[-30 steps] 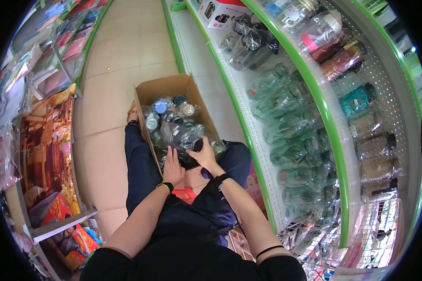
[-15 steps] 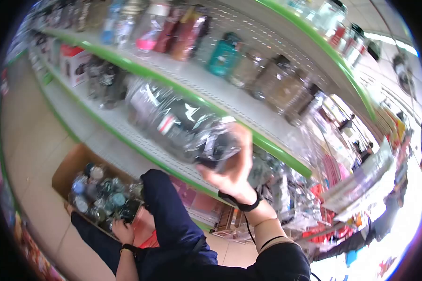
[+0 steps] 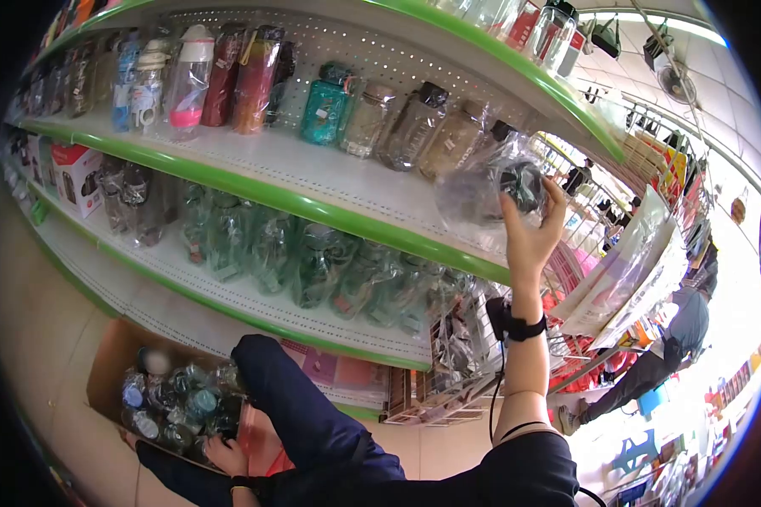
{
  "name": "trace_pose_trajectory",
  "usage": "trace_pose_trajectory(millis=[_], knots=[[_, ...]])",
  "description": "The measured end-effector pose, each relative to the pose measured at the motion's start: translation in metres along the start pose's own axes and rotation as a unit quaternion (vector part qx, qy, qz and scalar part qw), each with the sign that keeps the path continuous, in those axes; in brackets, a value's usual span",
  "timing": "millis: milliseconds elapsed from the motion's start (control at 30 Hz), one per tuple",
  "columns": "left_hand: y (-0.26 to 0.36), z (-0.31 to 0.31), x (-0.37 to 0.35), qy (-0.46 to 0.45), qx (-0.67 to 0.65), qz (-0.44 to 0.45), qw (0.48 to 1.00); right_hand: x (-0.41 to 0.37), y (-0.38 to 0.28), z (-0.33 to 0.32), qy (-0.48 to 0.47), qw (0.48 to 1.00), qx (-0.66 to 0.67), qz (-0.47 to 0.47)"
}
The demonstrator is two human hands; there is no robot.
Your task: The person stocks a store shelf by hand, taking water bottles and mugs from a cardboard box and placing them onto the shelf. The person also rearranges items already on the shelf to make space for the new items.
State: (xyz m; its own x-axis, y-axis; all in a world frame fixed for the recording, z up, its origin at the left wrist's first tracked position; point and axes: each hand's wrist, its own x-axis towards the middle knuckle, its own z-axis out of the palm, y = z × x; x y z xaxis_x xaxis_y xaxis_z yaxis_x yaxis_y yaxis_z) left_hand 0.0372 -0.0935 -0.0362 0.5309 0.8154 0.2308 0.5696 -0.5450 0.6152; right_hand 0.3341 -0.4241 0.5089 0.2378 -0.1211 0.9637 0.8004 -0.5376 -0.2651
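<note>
My right hand [image 3: 534, 221] grips a plastic-wrapped bottle [image 3: 516, 188] by its black lid end, thumb and fingers spread around it. The clear wrap [image 3: 469, 198] puffs out to the left, at the right end of the middle shelf [image 3: 271, 165]. Beside it stands a row of wrapped bottles, among them a brownish clear bottle [image 3: 455, 142] and a dark-lidded clear bottle [image 3: 413, 127]. Low on the left, my left hand [image 3: 226, 455] rests with fingers loosely apart at the near corner of a cardboard box [image 3: 103, 367]. Several wrapped bottles [image 3: 201, 404] fill that box.
Greenish wrapped bottles [image 3: 272, 249] line the lower shelf, beside a red-and-white carton [image 3: 78, 179]. Green shelf edging [image 3: 313, 207] runs in front of my right arm. A wire rack [image 3: 414, 397] with packaged goods adjoins the shelf's right end. Another person [image 3: 681, 338] is at the far right.
My right hand has carried the wrapped bottle up and right, from before the lower shelf to the middle shelf's right end. My left hand stays at the box. The view has tilted.
</note>
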Motion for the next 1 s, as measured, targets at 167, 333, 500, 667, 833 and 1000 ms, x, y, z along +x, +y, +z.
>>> trace_pose_trajectory(millis=[167,333,500,667,833,1000], knots=[[0.002,-0.002,0.002,-0.015,0.000,-0.014,1.000,0.054,0.025,0.008,-0.026,0.997,-0.065,0.028],[0.004,0.000,0.000,0.010,-0.001,-0.015,1.000,0.091,0.082,0.028,-0.059,0.983,-0.170,0.043],[0.010,-0.007,0.001,0.000,-0.013,-0.012,1.000,0.104,0.133,0.037,-0.015,0.965,-0.235,0.112],[0.011,-0.008,0.001,0.006,-0.013,-0.001,1.000,0.094,0.167,0.038,-0.019,0.966,-0.236,0.107],[0.009,-0.003,0.002,0.008,0.009,0.000,1.000,0.086,0.199,0.031,0.006,0.973,-0.192,0.124],[0.010,-0.005,0.002,0.007,0.007,-0.003,1.000,0.079,0.207,0.029,-0.044,0.974,-0.100,0.201]])
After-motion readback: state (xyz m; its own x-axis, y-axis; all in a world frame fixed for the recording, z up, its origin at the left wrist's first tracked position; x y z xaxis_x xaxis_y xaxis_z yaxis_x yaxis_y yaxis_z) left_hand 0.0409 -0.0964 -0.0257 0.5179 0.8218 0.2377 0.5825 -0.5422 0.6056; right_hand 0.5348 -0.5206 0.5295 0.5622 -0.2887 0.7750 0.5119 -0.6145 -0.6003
